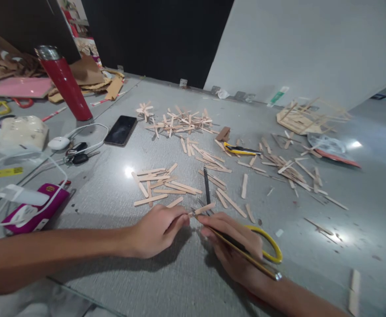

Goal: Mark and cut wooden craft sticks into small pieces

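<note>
My left hand (161, 231) is closed in a pinch on a small wooden craft stick (204, 208), whose far end sticks out to the right. My right hand (234, 246) is wrapped round a slim craft knife (245, 255), dark with yellowish edges and a shiny metal end. Its pointed tip meets the stick close to my left fingertips. Under and beside my right hand lies a pair of scissors with a yellow handle (275, 246); the hand hides much of it. A dark pen (207, 185) lies just beyond.
Loose craft sticks (169, 191) and joined stick pieces (182, 121) spread across the grey table. A yellow utility knife (242, 150) and stick frame (300, 119) lie farther right. Left are a phone (121, 130), red bottle (65, 83), purple power bank (37, 209) and cables.
</note>
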Available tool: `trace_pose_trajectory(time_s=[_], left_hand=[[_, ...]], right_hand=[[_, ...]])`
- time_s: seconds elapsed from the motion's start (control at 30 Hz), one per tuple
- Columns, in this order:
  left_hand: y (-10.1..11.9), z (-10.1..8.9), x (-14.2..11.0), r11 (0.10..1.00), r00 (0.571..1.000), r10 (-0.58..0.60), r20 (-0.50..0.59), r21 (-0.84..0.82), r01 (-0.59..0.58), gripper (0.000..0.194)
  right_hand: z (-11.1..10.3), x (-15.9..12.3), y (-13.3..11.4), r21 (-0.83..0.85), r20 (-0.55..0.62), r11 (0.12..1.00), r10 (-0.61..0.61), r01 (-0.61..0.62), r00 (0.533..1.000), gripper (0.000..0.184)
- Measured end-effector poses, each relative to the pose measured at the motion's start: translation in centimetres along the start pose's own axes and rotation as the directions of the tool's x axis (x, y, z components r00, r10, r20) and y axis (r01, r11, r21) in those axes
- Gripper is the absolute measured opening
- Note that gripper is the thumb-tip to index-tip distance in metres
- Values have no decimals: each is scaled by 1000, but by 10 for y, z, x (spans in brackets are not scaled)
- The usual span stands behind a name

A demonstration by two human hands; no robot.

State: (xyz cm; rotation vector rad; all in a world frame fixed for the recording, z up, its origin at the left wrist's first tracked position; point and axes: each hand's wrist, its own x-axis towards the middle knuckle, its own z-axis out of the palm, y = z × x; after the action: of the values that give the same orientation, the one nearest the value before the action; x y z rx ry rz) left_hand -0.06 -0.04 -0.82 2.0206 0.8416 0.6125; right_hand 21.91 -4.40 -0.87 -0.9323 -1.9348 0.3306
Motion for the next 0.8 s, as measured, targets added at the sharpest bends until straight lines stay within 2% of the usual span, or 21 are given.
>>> trace_pose_trajectory(time_s=[0.13,0.27,0.53,0.7,0.8], left_hand=[[-1,1,0,998,1000,-3,9,60,3,34],[-2,1,1,998,999,13,29,63,-15,32],[1,0,3,1000,1000,-5,19,25,4,29],[3,-1,3,1000,999,-25,23,6,25,31],[2,-1,4,1000,999,-21,25,5,21,31]], right_hand=[[1,1,2,-18,50,998,66,-65,997,16],[2,-4,5,42,73,991,127,-130,989,20],[0,-2,2,-2,70,997,72,-72,995,23],[-1,1,0,-61,25,998,9,-8,1000,20],[-2,0,-1,-98,42,995,6,-2,999,19]])
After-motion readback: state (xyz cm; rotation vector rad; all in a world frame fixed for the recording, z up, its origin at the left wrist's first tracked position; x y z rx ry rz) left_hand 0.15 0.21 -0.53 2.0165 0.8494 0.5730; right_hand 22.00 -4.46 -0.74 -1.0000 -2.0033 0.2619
